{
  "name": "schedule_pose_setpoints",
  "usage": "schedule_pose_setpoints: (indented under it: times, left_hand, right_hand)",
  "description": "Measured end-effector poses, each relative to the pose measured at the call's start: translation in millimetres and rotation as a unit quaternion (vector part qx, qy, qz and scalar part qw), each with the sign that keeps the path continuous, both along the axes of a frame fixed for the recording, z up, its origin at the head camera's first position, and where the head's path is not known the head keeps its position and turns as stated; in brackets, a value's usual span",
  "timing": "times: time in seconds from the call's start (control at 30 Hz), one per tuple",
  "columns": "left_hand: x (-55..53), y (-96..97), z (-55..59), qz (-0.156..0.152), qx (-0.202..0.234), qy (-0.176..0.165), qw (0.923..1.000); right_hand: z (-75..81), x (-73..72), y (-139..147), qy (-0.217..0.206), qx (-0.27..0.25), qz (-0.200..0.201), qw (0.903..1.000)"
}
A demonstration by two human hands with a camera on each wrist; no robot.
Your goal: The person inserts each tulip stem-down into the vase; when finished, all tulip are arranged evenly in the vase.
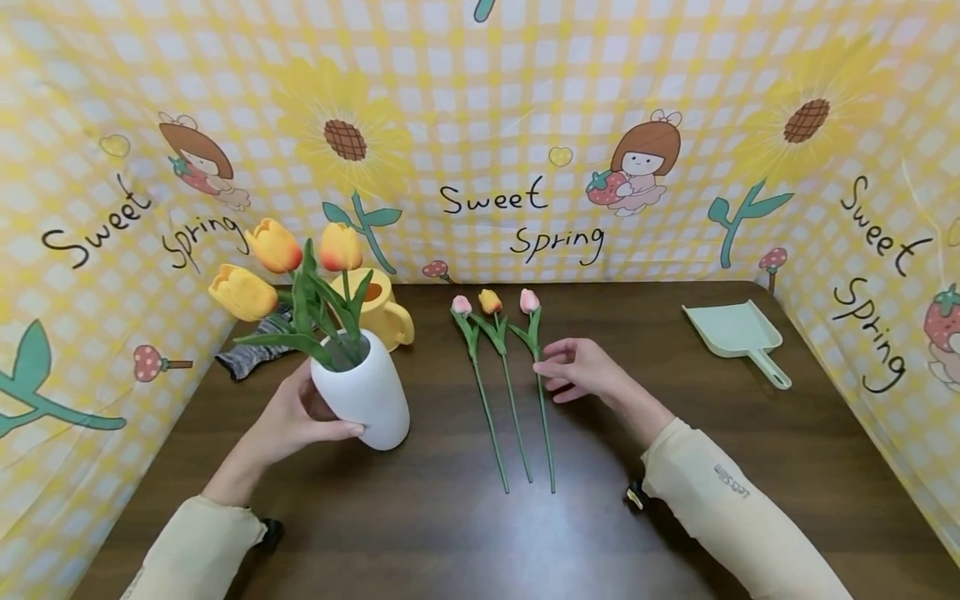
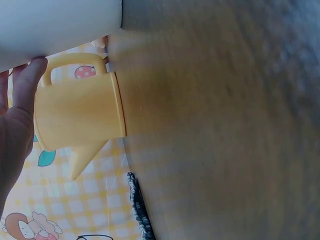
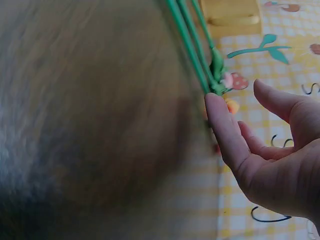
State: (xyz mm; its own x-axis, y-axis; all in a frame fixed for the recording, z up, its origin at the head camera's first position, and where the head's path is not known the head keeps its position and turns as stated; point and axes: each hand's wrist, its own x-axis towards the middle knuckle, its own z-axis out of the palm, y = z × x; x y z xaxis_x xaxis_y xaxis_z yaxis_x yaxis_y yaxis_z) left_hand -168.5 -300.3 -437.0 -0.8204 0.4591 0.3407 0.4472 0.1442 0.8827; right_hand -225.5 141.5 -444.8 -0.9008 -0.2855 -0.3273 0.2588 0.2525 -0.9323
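My left hand (image 1: 288, 425) grips a white vase (image 1: 371, 400), thumb across its front and fingers round the side. The vase leans to the left in the head view and holds several yellow-orange tulips (image 1: 273, 246) with green leaves. To the right, three single-stem tulips lie side by side: a pink tulip (image 1: 461, 305), a yellow-orange tulip (image 1: 491, 302) and another pink tulip (image 1: 529, 301). My right hand (image 1: 585, 369) is beside the rightmost stem, fingertips right at it below the leaves. Thumb and fingers stand apart in the right wrist view.
Behind the vase stands a yellow watering can (image 1: 392, 323), with a grey patterned cloth (image 1: 251, 354) to its left. A pale green dustpan (image 1: 735, 329) lies at the right of the dark wooden table (image 1: 450, 542). Checked fabric (image 1: 480, 108) hangs around the back and sides.
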Motion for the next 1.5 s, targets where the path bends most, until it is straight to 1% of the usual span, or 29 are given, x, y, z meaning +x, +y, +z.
schedule_pose_setpoints:
  times: [0.13,0.23,0.33,0.47,0.6,0.73,0.93,1.1,1.17,1.37,1.5]
  left_hand:
    - [-2.8,0.3,1.2,0.002,-0.004,-0.003,1.0]
    - [0.1,-1.8,2.3,0.012,-0.009,-0.009,0.9999]
    - [3.6,-4.7,3.8,0.021,-0.014,-0.013,0.9996]
    - [5.5,-7.3,4.9,0.024,-0.021,-0.009,0.9995]
    - [5.0,-8.8,5.3,0.024,-0.021,-0.007,0.9995]
    - [5.0,-9.8,5.2,0.023,-0.018,-0.002,0.9996]
    - [5.7,-9.5,4.4,0.025,-0.023,-0.01,0.9994]
    - [3.5,-9.0,4.8,0.024,-0.022,-0.005,0.9995]
    - [2.6,-8.2,4.6,0.02,-0.017,-0.004,0.9997]
    - [0.2,-2.7,1.6,-0.008,0.002,-0.001,1.0]
    - [-0.3,-1.0,1.2,-0.002,-0.003,-0.007,1.0]
  right_hand:
    - [-8.6,-8.2,2,-0.016,0.02,-0.003,0.9997]
    - [-11.3,-10.6,0,-0.026,0.032,0.002,0.9991]
    - [-11.2,-11.6,-5,-0.026,0.048,0.006,0.9985]
    - [-11.0,-11.0,-12,-0.021,0.072,-0.002,0.9972]
    - [-11.6,-11.0,-18,-0.001,0.101,-0.006,0.9948]
    - [-13.0,-10.9,-22,0.018,0.119,-0.008,0.9927]
    - [-13.9,-7.7,-25,0.021,0.121,-0.015,0.9923]
    - [-12.0,-8.0,-26,0.016,0.119,-0.016,0.9926]
    - [-10.7,-8.8,-26,0.016,0.123,-0.014,0.9922]
    - [-8.9,-9.0,-21,0.008,0.135,-0.015,0.9908]
    - [-9.7,-8.3,-18,0.003,0.132,-0.018,0.991]
